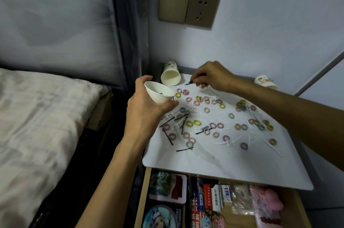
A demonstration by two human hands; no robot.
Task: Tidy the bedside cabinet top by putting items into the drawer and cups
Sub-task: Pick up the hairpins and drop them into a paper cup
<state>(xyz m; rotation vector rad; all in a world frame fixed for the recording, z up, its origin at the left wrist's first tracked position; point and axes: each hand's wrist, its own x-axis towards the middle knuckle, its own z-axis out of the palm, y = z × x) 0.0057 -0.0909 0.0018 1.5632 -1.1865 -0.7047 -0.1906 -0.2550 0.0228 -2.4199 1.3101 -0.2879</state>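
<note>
The left hand is wrapping its fingers around a white cup, tipping it toward the right hand so things can drop in (something dark is already lying inside). At about two o'clock from it, the right hand is pinching a black hairpin just above the cabinet top. Hair rings and more pins are lying all over. Another cup is partly hiding behind the right arm. The open drawer is getting cut off at six o'clock.

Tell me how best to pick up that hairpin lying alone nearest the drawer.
Probably pinch the hairpin mid-length from straight above, fingertips either side of its thin legs. It lies flat and almost level on the bare cabinet top, with only a hair ring close behind it.
</note>
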